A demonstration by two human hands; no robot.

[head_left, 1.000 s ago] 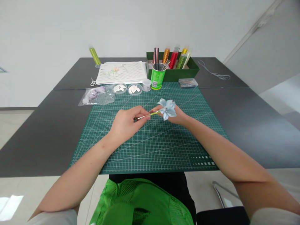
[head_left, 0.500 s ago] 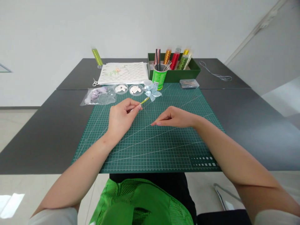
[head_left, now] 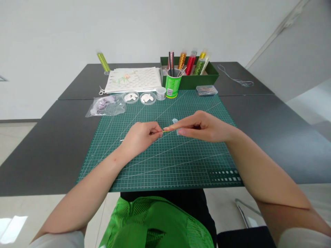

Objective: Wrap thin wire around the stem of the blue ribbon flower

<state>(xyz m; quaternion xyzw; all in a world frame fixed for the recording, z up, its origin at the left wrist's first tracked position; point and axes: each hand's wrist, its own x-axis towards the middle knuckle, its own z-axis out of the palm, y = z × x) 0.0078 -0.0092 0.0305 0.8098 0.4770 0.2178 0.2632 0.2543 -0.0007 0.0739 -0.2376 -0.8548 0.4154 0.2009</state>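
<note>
My left hand (head_left: 139, 136) pinches the thin stem of a pale blue artificial flower (head_left: 175, 121) low over the cutting mat (head_left: 155, 165). A short silvery wire end (head_left: 121, 140) sticks out behind this hand. From the right, my right hand (head_left: 205, 127) closes around the flower end. Its index fingertip lies against the yellow-green wrapped part of the stem (head_left: 166, 131), close to my left fingertips, and its thumb is just below the petals. Most of the flower is hidden behind the right fingers. Whether a thread runs between the fingers is too fine to tell.
Behind the hands stand two dishes of white pieces (head_left: 148, 98), stacked round containers (head_left: 160, 93) and a green can (head_left: 173, 84) of sticks. Further back are a green box (head_left: 191, 82) of thread spools and white sheets (head_left: 134, 79). A plastic bag (head_left: 106, 105) lies left.
My left hand has lowered the flower toward me and turned it more level. My right hand has moved up from its pinch over the mat to the flower and its stem.
</note>
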